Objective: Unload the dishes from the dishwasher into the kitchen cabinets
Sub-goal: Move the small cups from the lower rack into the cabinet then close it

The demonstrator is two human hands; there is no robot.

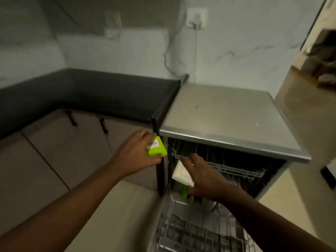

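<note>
Head view. Nearest the camera, the lower rack [196, 231] is pulled out over the near floor; its wire tines are blurred and I cannot tell which dishes remain in it, though a pale rounded shape near its far end may be a bowl or cup.

Right hand [203, 176]: reaching into the open dishwasher [234, 135], fingers spread over a white flat item [181, 174], apparently a lid or small container, with the thumb curled beneath. A green piece [185, 190] shows just below the hand, touching or just beside the white item. Grip appears to be forming; lift not confirmed.

Left hand [135, 153]: holding 1 lime-green container [157, 147] with a white label, fingers and thumb curled round it, just left of the dishwasher's front edge.

Upper rack [236, 170]: visible inside the cavity, right of the right hand; contents cannot be told in the dark.

Step in hand, by judgement: collecting small plastic items, 1 secured and 1 being taken. Task looks partly done at most.

Next move calls for a firm pinch on the white item, a clear lift past the rack wires, then a turn toward the lower cabinets [60, 153] at left, whose doors are closed. With both hands occupied, opening a door will need 1 freed, perhaps onto the dark countertop [101, 95].
</note>
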